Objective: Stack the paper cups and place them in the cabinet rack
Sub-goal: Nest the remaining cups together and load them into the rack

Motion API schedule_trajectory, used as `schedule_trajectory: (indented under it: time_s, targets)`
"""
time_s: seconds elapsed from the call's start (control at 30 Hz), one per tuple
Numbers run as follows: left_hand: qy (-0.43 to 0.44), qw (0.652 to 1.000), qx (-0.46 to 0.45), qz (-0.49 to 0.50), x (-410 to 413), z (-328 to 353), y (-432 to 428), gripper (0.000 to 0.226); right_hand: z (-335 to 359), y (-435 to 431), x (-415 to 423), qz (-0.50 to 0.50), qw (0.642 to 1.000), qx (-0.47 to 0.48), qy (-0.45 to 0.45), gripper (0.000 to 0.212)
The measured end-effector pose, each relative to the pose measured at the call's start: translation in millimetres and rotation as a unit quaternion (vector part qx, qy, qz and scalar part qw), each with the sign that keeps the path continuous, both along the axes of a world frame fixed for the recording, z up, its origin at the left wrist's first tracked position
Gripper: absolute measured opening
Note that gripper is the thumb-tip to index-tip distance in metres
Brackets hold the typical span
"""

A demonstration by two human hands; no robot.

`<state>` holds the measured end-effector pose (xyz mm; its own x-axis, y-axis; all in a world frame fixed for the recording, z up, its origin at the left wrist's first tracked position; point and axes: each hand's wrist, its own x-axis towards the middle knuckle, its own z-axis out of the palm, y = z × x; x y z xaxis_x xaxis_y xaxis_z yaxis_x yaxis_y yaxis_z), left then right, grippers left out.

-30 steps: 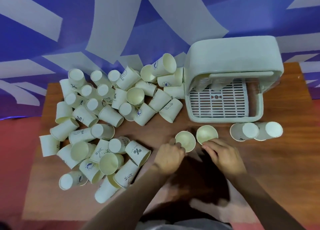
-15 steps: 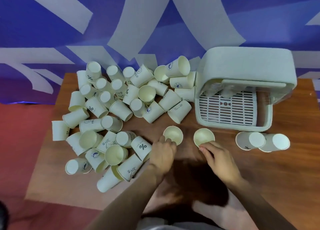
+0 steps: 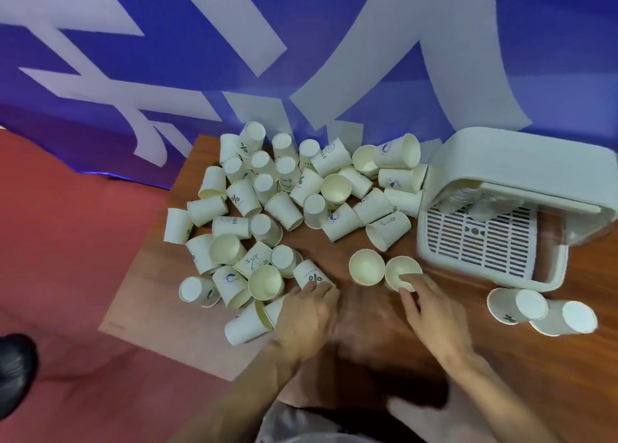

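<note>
Most of the job remains. A pile of paper cups (image 3: 284, 208) sprawls unstacked over the left of the table (image 3: 535, 375); they are cream, some printed in blue, and most lie on their sides. The left hand (image 3: 307, 315) lays its fingers over a %-marked cup (image 3: 312, 277), but blur hides whether they grip it. An upright cup (image 3: 366, 266) touches a second upright cup (image 3: 399, 268), whose near rim the right hand (image 3: 431, 312) pinches. The cabinet rack (image 3: 501, 161) stands open, with dim cup shapes under its lid. Two loose cups (image 3: 516, 305) lie just in front of it.
</note>
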<state>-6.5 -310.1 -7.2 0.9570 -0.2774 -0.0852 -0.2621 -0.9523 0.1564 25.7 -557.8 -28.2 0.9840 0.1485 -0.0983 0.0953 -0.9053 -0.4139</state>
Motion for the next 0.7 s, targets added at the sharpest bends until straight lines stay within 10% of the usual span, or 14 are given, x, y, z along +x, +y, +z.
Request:
schedule_trajectory:
  time_s: [0.33, 0.7]
  targets:
    - [0.066, 0.964, -0.027, 0.257, -77, -14, 107, 0.005, 10, 100, -12, 0.232, 0.973, 0.008, 0.004, 0.022]
    - [0.072, 0.938, -0.052, 0.336, -39, -9, 105, 0.045, 4, 170, 15, 0.024, 0.971, -0.134, 0.198, 0.066]
